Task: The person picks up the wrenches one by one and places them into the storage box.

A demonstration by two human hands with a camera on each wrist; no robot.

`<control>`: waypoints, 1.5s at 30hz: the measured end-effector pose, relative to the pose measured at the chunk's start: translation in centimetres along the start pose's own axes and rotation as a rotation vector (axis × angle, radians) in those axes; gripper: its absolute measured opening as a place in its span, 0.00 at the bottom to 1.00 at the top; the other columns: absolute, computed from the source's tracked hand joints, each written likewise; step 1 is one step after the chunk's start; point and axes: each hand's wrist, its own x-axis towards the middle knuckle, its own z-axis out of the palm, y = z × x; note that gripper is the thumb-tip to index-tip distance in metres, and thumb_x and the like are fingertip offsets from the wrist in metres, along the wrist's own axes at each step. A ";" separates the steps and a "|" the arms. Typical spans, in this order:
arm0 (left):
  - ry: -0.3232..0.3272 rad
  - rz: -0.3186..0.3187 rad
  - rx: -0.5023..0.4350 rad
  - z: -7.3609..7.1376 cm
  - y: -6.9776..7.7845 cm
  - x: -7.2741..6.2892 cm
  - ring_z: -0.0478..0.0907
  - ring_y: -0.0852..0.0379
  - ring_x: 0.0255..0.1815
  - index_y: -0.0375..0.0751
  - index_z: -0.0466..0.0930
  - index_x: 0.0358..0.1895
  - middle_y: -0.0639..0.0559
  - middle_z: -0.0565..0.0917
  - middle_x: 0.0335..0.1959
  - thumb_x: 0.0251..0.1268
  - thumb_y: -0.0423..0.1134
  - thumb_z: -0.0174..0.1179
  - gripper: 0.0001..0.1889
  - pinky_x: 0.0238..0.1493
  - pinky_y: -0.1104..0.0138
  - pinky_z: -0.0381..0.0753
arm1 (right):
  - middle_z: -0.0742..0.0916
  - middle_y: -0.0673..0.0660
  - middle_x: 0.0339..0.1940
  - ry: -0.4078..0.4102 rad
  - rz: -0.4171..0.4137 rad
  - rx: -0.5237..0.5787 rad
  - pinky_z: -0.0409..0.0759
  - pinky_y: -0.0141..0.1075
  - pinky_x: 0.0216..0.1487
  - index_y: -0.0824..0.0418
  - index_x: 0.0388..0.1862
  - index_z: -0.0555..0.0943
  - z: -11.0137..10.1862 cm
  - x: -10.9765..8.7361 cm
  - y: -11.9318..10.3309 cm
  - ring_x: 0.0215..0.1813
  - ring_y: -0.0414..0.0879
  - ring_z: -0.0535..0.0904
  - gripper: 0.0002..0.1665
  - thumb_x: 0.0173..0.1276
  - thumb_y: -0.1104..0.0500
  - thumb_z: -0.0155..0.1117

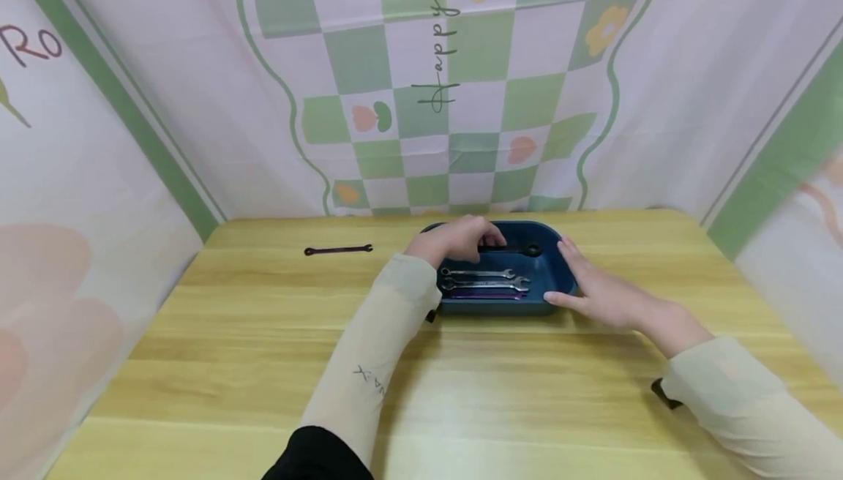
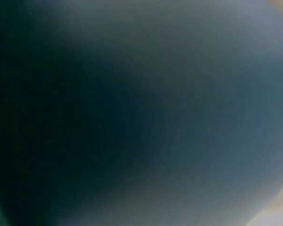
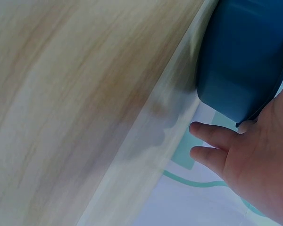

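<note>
A dark blue tray (image 1: 553, 275) stands near the back of the table. My left hand (image 1: 457, 237) reaches over its left side, fingers curled round the near end of a black wrench (image 1: 530, 250) in the back of the tray. In front of it lie silver wrenches (image 1: 484, 285) and a purple wrench (image 1: 487, 295), side by side. My right hand (image 1: 602, 293) rests against the tray's right end, thumb on the front rim and fingers extended along the outside; in the right wrist view, two fingers stick out past the tray wall (image 3: 240, 61). A dark, blurred surface fills most of the left wrist view.
Another dark purplish wrench (image 1: 339, 249) lies on the wooden table (image 1: 276, 363), left of the tray. A patterned curtain (image 1: 421, 85) hangs right behind the table's back edge, with more printed cloth on both sides.
</note>
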 end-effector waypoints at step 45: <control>-0.018 -0.044 0.021 3.2 -1.3 1.2 0.77 0.57 0.59 0.45 0.81 0.66 0.49 0.81 0.60 0.65 0.20 0.62 0.28 0.50 0.71 0.78 | 0.36 0.65 0.84 0.036 -0.011 0.006 0.55 0.68 0.72 0.64 0.84 0.32 0.4 -0.5 0.0 0.77 0.75 0.51 0.60 0.78 0.37 0.56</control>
